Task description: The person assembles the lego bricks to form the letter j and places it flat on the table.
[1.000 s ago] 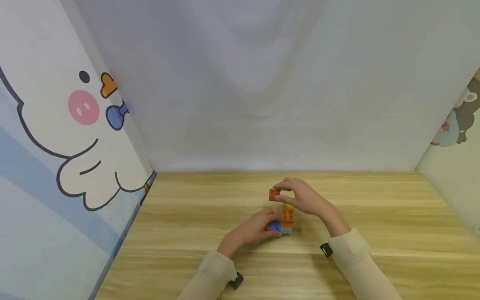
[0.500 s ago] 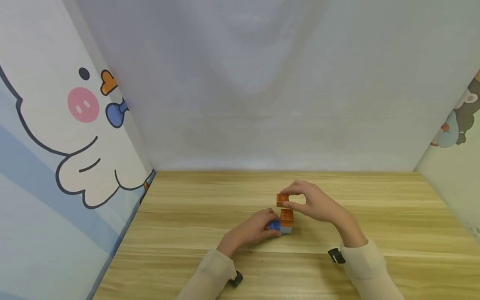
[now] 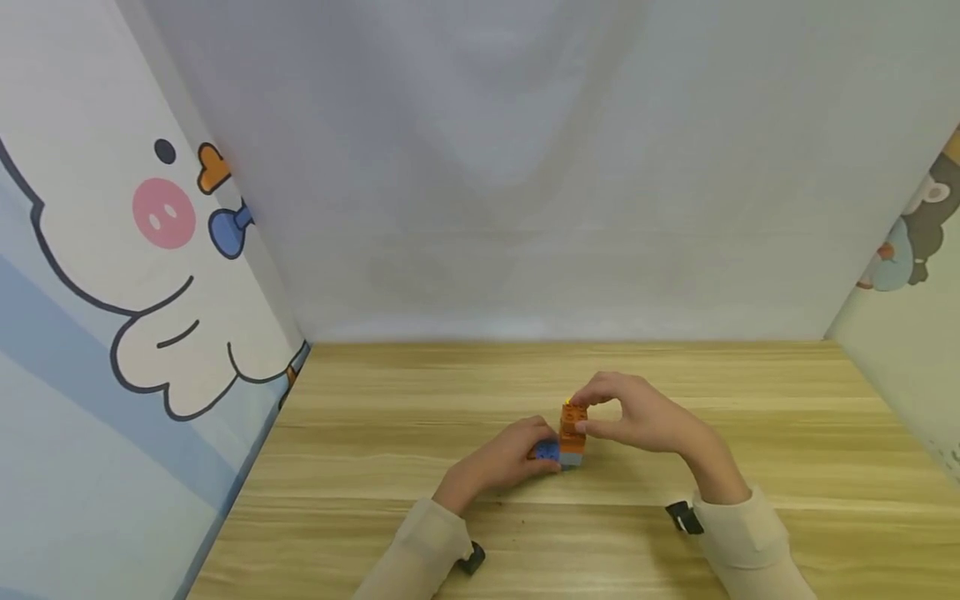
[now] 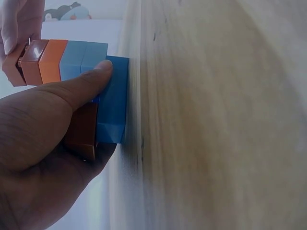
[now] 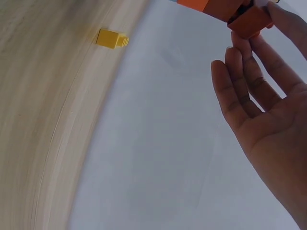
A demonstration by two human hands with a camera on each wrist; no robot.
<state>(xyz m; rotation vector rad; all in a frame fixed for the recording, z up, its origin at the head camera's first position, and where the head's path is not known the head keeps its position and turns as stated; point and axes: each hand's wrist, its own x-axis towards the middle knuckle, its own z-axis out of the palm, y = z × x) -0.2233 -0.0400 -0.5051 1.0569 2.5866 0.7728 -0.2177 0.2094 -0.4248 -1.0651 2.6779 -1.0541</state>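
My left hand (image 3: 510,457) grips the base of a toy-brick build, thumb along its side. In the left wrist view that base is a long blue brick (image 4: 114,105), with a brown brick (image 4: 82,128) under the palm. From one end rises a tower of grey-blue bricks (image 4: 82,56), a bright orange brick (image 4: 52,60) and a reddish-brown brick (image 4: 33,62). My right hand (image 3: 637,414) pinches another reddish-brown brick (image 5: 248,21) between thumb and fingers at the tower's top. This brick sits tilted, a narrow dark gap showing beneath it.
A small yellow brick (image 5: 106,38) stands on the wooden table (image 3: 420,383) behind the tower, mostly hidden in the head view. A pale wall (image 3: 480,250) rises from the table's far edge. Printed cartoon panels (image 3: 97,250) flank the left and right.
My right hand has brought its reddish-brown brick right and down, from beyond the tower onto its top. The left hand has stayed on the base.
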